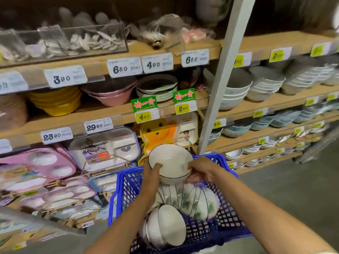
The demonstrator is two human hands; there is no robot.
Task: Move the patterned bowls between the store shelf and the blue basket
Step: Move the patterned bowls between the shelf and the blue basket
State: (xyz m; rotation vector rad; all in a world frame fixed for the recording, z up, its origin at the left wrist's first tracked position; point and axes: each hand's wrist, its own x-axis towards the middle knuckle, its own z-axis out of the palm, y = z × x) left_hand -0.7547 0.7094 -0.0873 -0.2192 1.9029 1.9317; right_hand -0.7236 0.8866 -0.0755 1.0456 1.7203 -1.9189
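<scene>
gripping one patterned bowl (170, 160) w/ both hands, just above the far end of the blue basket (126, 182). left hand (153, 177) on the near-left rim, thumb hooked over the lip into the bowl. right hand (203, 170) on the right rim, fingers (191, 179) curled under the wall. so both sets of fingers closed on the same bowl, none spare.

held tilted: mouth turned back toward the camera and a bit up, foot aimed away at the shelving (inside plain white w/ a dark rim line; outside pattern not visible from here).

directly below, touching or just clear (can't tell): rear stack (192, 200) on its side in the basket, green leaf print showing. nearer the camera, front stack (165, 226), also on its side.

key relation for the next move: store shelf (286, 102) w/ white bowl stacks up and to the right, beyond the grey post (225, 74), i.e. on the right hand's side and well apart from the basket. prob. best led w/ the right hand if shelf-bound; if basket-bound, just a short lowering onto the stacks. can't tell which direction from this alone. either way, worth keeping the rim off the basket edge and the china below.
</scene>
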